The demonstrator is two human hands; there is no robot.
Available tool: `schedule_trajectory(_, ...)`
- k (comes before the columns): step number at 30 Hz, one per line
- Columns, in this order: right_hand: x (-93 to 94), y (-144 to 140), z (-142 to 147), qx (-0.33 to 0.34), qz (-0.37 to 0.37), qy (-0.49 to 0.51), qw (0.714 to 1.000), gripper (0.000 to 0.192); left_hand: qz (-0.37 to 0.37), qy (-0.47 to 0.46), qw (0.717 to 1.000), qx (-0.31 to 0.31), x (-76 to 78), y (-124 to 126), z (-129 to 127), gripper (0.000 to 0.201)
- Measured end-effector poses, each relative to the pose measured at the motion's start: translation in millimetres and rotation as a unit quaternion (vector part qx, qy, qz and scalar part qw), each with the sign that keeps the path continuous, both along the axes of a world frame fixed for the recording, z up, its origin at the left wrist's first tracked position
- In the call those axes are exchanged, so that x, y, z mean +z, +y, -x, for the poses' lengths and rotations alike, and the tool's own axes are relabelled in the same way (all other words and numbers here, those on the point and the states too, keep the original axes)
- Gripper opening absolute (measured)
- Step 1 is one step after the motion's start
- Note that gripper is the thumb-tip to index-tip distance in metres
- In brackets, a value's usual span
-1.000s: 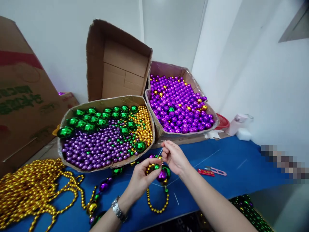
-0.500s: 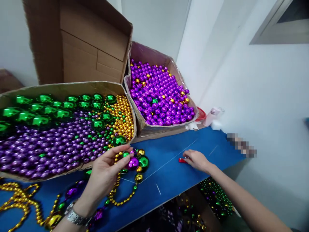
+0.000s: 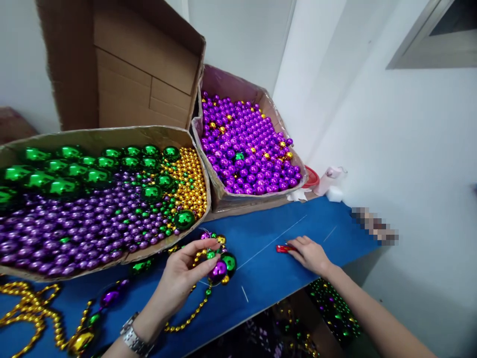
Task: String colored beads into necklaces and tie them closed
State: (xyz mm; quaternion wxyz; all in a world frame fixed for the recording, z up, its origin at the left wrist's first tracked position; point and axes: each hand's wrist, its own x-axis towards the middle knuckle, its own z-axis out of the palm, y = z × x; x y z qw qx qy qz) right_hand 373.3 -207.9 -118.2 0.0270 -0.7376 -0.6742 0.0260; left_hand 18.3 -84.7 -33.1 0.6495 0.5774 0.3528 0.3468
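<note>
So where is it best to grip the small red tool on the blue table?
Probably from above, pinching the long sides of the red tool. It lies flat on the blue table, and the right hand already covers its right end, so its left end shows.

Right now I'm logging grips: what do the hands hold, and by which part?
Left hand pinches the bead strand at its cluster of large beads. Right hand rests on the red cutter; grip unclear.

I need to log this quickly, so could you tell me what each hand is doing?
Left hand: closed on the bead strand.
Right hand: resting on the red tool; grip cannot be told.
</note>
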Motion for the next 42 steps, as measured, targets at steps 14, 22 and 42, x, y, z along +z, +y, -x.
schedule_trajectory(14, -6.7, 0, 17, 0.042, 0.001, -0.006, 0.999, 0.033, 0.029, -0.022, 0.998, -0.048, -1.2, -5, 6, 0.036)
schedule_trajectory(22, -14.2, -8, -26, -0.073, -0.002, 0.012, 0.997, 0.029, 0.071, -0.072, 0.995, -0.017, 1.8, 4, 20, 0.038)
schedule_trajectory(42, 87.6, 33, 166, 0.092, 0.015, 0.541, 0.836, 0.025, 0.004, -0.039, 0.995, -0.095, 15.4, -12, 20, 0.045)
